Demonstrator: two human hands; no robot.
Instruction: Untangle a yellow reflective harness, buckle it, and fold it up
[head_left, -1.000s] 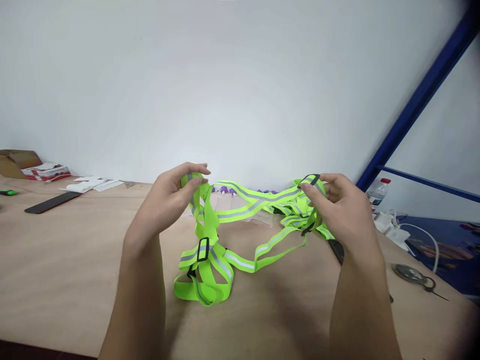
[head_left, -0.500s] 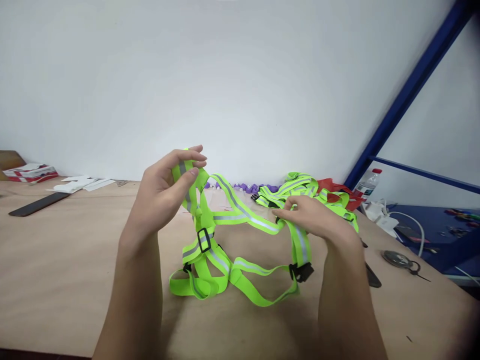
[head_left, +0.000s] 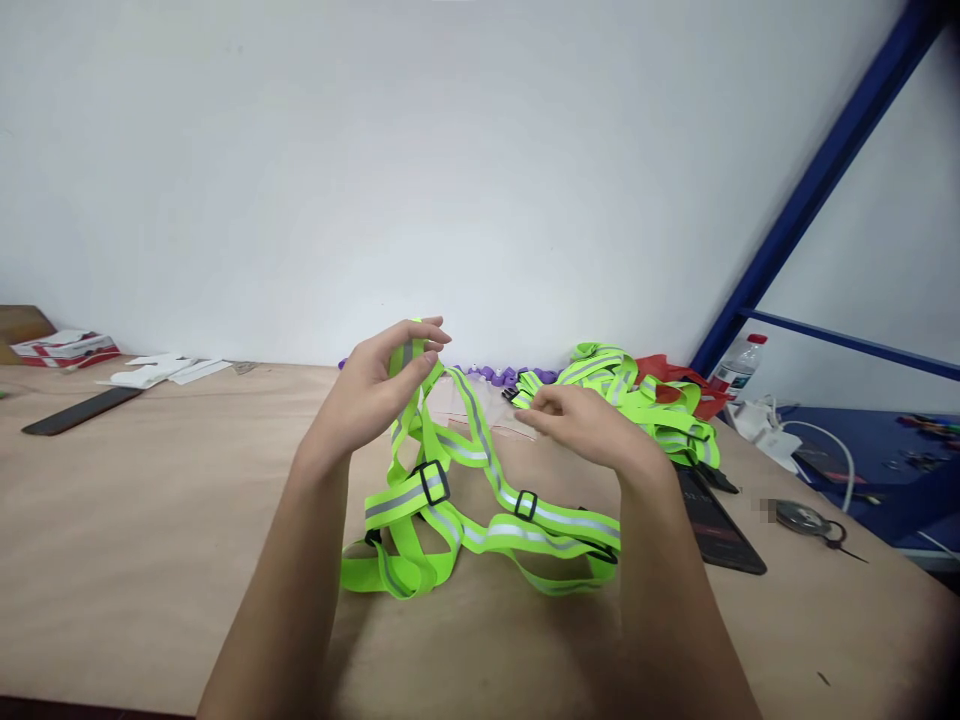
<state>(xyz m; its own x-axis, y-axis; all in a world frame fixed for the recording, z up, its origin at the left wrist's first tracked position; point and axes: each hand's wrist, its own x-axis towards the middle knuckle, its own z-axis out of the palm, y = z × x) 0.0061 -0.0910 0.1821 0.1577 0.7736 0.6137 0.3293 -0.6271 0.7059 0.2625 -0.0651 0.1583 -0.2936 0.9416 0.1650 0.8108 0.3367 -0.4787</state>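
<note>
A fluorescent yellow-green reflective harness vest [head_left: 514, 535] with grey stripes and black slider buckles lies partly on the table, its upper strap raised. My left hand [head_left: 390, 385] has that strap looped over it, pinned between thumb and fingers. Over the right part of the harness hovers my right hand [head_left: 581, 420], its fingers loosely bent, thumb and forefinger a little apart, with nothing in them. The harness's right-hand end is hidden behind my right forearm.
Behind my right hand lies a heap of similar reflective straps [head_left: 600, 370] beside red fabric [head_left: 701, 395]. A bottle [head_left: 739, 365], a phone [head_left: 720, 530] and a key-ring reel [head_left: 802, 517] stand or lie to the right. Purple pieces [head_left: 499, 377] line the wall; a black strip [head_left: 82, 410] lies left.
My right hand has let go of the harness's right strap, which has dropped to the table, and has moved slightly left. My left hand has shifted right and slightly down with its strap.
</note>
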